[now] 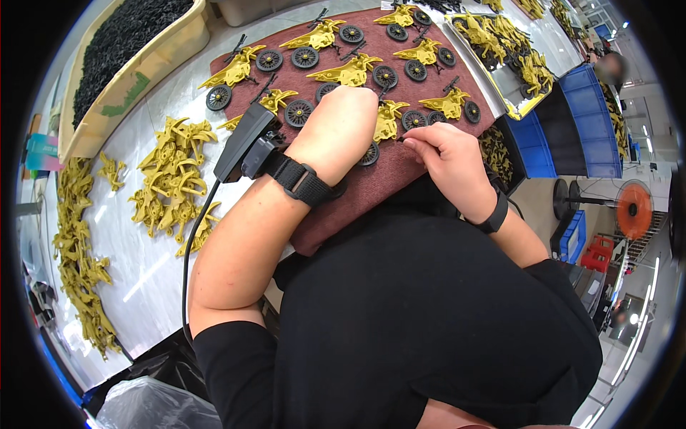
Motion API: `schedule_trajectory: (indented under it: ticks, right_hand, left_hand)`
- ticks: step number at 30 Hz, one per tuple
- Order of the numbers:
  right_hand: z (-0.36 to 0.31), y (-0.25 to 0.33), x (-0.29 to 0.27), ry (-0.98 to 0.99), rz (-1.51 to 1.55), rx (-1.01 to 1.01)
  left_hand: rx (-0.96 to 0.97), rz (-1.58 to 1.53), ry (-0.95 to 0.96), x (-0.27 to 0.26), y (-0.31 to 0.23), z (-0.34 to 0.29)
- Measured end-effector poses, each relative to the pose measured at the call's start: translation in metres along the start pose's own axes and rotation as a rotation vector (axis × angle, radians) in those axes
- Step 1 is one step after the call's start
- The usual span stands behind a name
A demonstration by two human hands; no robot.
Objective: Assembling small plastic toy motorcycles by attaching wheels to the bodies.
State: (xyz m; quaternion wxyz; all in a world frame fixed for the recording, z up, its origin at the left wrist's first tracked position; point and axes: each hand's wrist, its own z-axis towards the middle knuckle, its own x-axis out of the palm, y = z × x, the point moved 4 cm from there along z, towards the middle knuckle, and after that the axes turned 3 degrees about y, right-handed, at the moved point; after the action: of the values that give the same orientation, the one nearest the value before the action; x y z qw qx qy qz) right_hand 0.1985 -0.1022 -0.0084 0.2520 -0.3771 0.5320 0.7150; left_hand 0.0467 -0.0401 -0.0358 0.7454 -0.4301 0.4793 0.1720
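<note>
Rows of yellow toy motorcycle bodies (350, 71) with black spoked wheels (304, 57) lie on a dark red cloth (400, 168). My left hand (350, 107) is bent over the near part of the cloth, beside one yellow body (386, 120). Its fingers are hidden behind the back of the hand, so I cannot see what they touch. To the right of that body, my right hand (446, 154) is closed in a pinch close to a wheel (414, 121). Whatever is between its fingertips is too small to name.
Yellow parts (171, 179) are heaped on the white table at left, with a cream tub (143, 100) of black parts behind. A tray (525, 107) of yellow and black parts stands at right, near blue bins (589, 118). A cable (187, 264) hangs along my left arm.
</note>
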Motion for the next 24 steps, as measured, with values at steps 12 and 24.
schedule_trajectory:
  ticks: [12, 24]
  right_hand:
    - [0.006, 0.004, 0.013, 0.025, -0.213, -0.073]
    - [0.023, 0.009, 0.022, 0.168, -0.327, -0.048]
  left_hand:
    - [-0.014, -0.011, 0.008, 0.0, 0.0, 0.0]
    - [-0.057, -0.045, 0.016, 0.0, 0.0, -0.001]
